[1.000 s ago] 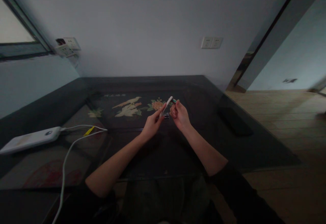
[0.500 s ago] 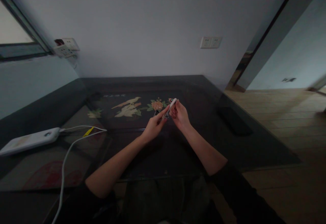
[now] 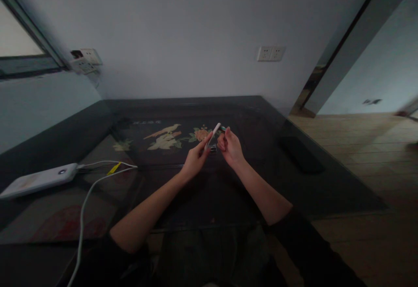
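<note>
My left hand [image 3: 195, 157] is closed on a thin white flat object [image 3: 214, 133], seen nearly edge-on and tilted up to the right; I cannot make out its kind. Close by on the right, my right hand [image 3: 231, 148] has its fingers curled in a pinch. A small greenish strip [image 3: 222, 128] shows between its fingertips and the top of the white object, too small to name. Below, between the hands, a small shiny metal thing [image 3: 213, 148] appears on or just above the table. The fingers of both hands partly hide what they hold.
The dark glass-topped table [image 3: 248, 191] carries a printed bird and flower picture. At the left lies a white power bank [image 3: 42, 180] with a white cable [image 3: 81, 217] bearing a yellow tag. A black flat object [image 3: 301, 155] rests at the right. Wall sockets [image 3: 271, 53] are behind.
My left hand and the white object have shifted slightly left, away from my right fingers. The greenish strip and the metal thing now show more plainly between the hands.
</note>
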### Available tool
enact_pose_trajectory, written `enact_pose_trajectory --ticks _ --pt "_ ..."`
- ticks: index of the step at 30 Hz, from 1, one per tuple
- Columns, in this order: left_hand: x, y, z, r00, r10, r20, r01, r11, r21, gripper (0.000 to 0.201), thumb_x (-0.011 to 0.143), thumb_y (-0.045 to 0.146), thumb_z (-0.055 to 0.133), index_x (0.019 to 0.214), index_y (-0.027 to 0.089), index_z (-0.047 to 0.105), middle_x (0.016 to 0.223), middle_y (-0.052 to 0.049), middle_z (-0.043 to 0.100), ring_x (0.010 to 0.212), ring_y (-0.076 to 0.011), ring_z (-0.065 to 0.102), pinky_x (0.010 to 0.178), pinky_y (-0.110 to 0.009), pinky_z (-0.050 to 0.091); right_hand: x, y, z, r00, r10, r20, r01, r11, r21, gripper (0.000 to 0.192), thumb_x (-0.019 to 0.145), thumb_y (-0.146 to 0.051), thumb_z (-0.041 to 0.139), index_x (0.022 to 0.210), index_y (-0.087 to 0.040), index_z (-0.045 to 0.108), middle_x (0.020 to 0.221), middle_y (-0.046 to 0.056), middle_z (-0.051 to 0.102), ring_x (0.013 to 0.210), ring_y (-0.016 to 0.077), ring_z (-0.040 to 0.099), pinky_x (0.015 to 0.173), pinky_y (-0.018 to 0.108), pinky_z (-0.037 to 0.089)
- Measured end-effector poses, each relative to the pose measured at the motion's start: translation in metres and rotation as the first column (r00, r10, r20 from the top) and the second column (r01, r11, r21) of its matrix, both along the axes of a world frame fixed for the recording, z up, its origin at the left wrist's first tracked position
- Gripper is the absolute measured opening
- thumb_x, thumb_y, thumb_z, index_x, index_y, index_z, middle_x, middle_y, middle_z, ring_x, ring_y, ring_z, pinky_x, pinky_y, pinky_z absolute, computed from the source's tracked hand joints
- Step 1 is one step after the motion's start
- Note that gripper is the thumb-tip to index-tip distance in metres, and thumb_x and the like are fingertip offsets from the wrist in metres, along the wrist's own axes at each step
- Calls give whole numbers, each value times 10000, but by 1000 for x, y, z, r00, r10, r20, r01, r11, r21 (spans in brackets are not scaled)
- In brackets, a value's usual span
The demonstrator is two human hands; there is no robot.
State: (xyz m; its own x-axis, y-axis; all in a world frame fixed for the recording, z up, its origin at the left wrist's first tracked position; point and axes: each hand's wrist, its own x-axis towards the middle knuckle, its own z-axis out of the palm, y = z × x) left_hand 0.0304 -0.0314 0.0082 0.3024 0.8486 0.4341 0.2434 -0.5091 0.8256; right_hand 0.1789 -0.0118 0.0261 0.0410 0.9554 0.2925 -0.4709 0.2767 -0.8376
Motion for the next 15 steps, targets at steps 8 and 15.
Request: enact_pose_trajectory --ticks 8,15 --pt "4 -7 2 996 -86 -25 85 995 -51 582 930 267 519 1496 220 395 963 -45 706 526 -71 391 508 -193 357 -1 0 0 998 -12 -68 10 999 -33 479 717 -671 674 879 -221 643 502 -85 361 423 80 258 429 284 178" --pt "1 -2 3 999 -14 37 16 999 -50 571 907 242 527 1471 226 441 1263 -92 651 641 -92 509 591 -197 428 -1 -3 1 999 4 -34 -4 1000 10 474 761 -655 653 640 -233 474 490 -75 352 422 78 229 440 289 192"
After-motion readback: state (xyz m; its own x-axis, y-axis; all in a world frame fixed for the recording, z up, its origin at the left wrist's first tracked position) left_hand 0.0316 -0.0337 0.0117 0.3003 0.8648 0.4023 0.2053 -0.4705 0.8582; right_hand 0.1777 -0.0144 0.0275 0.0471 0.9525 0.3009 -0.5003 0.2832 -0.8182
